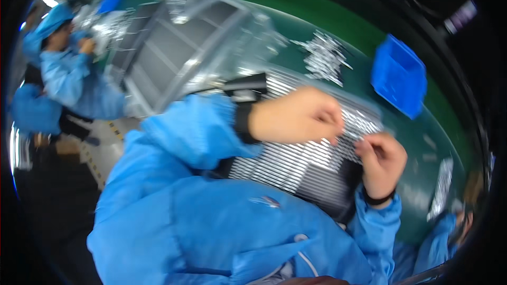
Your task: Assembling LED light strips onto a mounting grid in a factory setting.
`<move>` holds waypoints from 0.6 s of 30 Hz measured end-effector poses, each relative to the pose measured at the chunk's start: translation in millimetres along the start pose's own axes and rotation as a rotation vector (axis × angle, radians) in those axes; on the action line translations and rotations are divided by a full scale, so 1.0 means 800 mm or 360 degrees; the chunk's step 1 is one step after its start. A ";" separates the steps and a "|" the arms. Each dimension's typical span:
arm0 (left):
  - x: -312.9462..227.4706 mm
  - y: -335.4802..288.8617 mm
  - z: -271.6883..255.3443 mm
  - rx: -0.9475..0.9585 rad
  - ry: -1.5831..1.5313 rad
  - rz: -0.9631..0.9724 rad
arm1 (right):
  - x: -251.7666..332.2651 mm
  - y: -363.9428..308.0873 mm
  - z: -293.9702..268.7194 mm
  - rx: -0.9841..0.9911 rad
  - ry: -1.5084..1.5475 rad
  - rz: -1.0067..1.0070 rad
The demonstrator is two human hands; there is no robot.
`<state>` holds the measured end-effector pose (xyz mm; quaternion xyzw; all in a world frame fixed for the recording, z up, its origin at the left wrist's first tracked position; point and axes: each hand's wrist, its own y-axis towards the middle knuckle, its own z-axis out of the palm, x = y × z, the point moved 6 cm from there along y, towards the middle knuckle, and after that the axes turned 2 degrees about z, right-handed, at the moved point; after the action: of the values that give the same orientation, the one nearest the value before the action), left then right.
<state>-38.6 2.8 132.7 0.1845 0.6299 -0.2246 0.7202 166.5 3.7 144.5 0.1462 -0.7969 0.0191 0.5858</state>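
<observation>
Left hand (298,116) and right hand (383,163) are both partly closed, fingers curled in, fingertips near each other but apart. Motion blur; can't tell if either is gripping a part.

Dark ribbed tray (325,183) sits right under them, between the torso and the far side of the bench (422,142). Silvery strips (280,163) fill most of it in parallel rows; the dark ribbed patch is at the near right, just left of the right wrist. Left hand spans the tray's upper middle, right hand is at its right edge. Shiny small pieces (364,121) show beyond the fingertips, too blurred to separate.

Around it: loose pile of silvery pieces (325,58) past the left hand, blue plastic bin (398,76) beyond the hands to the right, grey divided tray (177,47) with clear plastic film (253,42) to the far left. Silvery bundle (441,187) lies right of the right hand. Co-worker in blue (68,74) at far left, another blue sleeve (438,240) at lower right.
</observation>
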 end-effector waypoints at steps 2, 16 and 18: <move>0.012 0.008 -0.011 0.0031 0.0016 -0.0067 | -0.005 0.011 0.007 0.0081 0.0117 -0.0010; 0.012 0.039 0.009 0.0237 -0.0164 0.0231 | -0.026 0.020 0.014 0.0503 0.0331 -0.0157; 0.021 0.039 0.010 0.0243 -0.0362 0.0161 | -0.031 0.018 0.017 0.0474 0.0288 -0.0178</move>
<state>-12.7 22.8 116.9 0.2435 0.5152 -0.2547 0.7813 156.7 19.9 119.2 0.2729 -0.7201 0.1174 0.6271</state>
